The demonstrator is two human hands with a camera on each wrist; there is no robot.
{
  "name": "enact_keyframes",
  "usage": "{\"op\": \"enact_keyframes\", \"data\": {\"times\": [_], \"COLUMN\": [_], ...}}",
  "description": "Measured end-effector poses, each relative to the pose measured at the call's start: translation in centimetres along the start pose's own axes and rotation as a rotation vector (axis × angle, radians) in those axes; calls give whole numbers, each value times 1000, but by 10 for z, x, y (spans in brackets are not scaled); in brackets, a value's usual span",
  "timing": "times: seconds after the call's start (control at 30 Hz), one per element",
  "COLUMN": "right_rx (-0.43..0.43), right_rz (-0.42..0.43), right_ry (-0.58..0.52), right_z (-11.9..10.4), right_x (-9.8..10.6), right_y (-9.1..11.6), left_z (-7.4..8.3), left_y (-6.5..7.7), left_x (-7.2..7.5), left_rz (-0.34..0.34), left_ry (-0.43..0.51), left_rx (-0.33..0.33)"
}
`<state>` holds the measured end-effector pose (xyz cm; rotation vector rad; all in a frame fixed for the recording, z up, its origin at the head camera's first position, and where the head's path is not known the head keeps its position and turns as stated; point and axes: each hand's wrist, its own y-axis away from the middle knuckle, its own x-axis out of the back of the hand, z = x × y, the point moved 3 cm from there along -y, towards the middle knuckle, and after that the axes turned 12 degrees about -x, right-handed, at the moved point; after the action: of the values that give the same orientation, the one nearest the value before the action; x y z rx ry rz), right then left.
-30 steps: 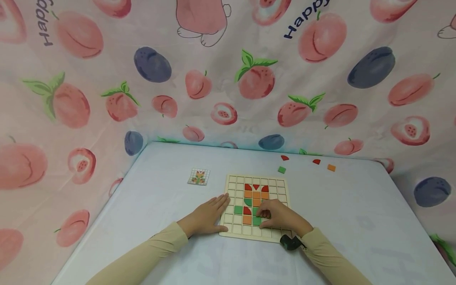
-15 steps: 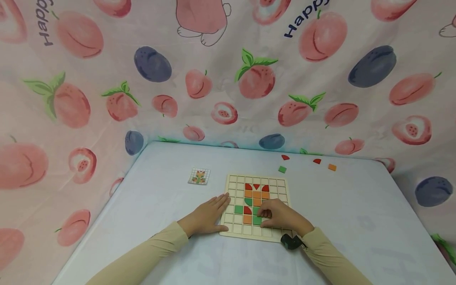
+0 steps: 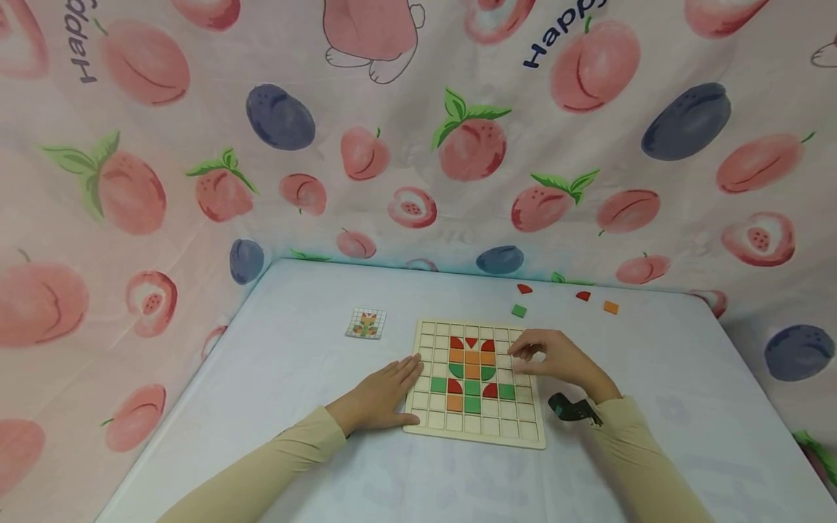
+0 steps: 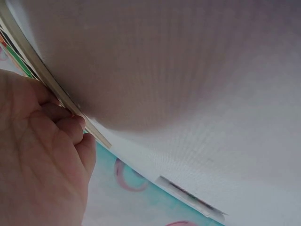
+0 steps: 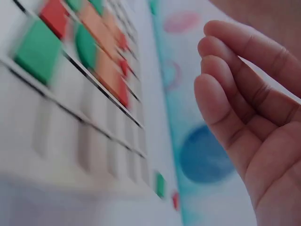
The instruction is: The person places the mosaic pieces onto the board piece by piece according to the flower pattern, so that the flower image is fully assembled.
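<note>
The pale wooden grid board [image 3: 519, 430] lies on the table, with red, orange and green tiles set in its middle cells. My left hand [image 3: 379, 392] rests at the board's left edge, fingers extended; in the left wrist view its fingertips meet the rim. Above the board's right side is my right hand [image 3: 556, 356], thumb apart from loosely bent fingers [image 5: 214, 96], nothing between them. Below and left of it sit a green square tile [image 3: 506, 392], a red quarter-round tile [image 3: 490, 391] and a green quarter-round tile [image 3: 487, 373].
A small card [image 3: 366, 324] with a coloured grid picture lies left of the board. Behind the board are a loose green square [image 3: 519, 311], two red quarter-rounds, one farther right [image 3: 583, 296], and an orange square [image 3: 611, 307]. A fruit-print cloth [image 3: 418, 167] stands behind the table.
My right hand has lifted off the tiles and moved right and away from me, uncovering the red and green tiles on the board's right half. The left hand has stayed in place.
</note>
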<state>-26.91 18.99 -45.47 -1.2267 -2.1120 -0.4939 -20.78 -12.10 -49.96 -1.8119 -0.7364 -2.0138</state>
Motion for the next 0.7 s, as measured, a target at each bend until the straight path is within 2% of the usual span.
{"op": "enact_keyframes", "data": {"times": [0.13,0.37,0.5,0.7], "right_rx": [-28,-62,-142,-221], "right_rz": [145,451,582,684], "right_ry": [31,85,122,105], "right_z": [16,57,84,126], "right_x": [36,85,102,112], "right_y": [1,7,13,15], "left_z": [0,-2,-1,-1], "left_y": [0,-4,-4,-4], "left_x": [1,-2,-4,-5], "left_rz": [2,-53,-55,-59], "left_ry": [-1,-16,-11,-16], "left_rx": [-1,34,35,39]}}
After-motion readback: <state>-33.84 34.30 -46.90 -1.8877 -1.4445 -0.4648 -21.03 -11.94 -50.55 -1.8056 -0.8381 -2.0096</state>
